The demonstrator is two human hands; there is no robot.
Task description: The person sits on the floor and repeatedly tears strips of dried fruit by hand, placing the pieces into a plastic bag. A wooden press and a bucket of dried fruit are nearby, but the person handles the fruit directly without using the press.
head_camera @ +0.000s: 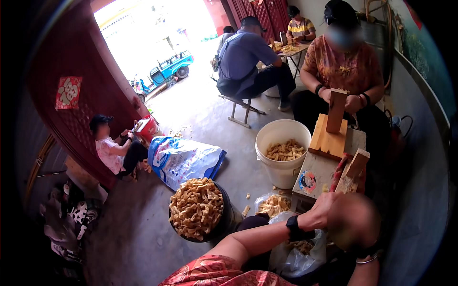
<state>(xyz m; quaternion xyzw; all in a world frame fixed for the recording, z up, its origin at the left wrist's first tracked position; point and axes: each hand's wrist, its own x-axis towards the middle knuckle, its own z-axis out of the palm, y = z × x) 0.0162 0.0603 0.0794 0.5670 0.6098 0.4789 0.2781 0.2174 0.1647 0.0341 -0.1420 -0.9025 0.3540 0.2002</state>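
Note:
My left hand (318, 211), with a black band at its wrist, reaches to the near end of a low table (323, 168). Beside it stands a wooden block with a slanted post (354, 169). A blur covers the fingers and most of my right hand (357, 225), so what either hand holds is hidden. A silver bangle (367, 260) circles my right wrist. Below my hands, a clear plastic bag (298, 262) contains brownish pieces. Another plastic bag (260, 201) of pale yellow pieces lies beside the table leg.
A black bucket (229, 214) is heaped with dried, yellowish-brown pieces. Beyond it are a white bucket (275, 173), partly filled, and a blue-and-white woven sack (189, 157). Opposite me, a person (343, 68) works at another wooden stand (327, 137). Several others sit farther off.

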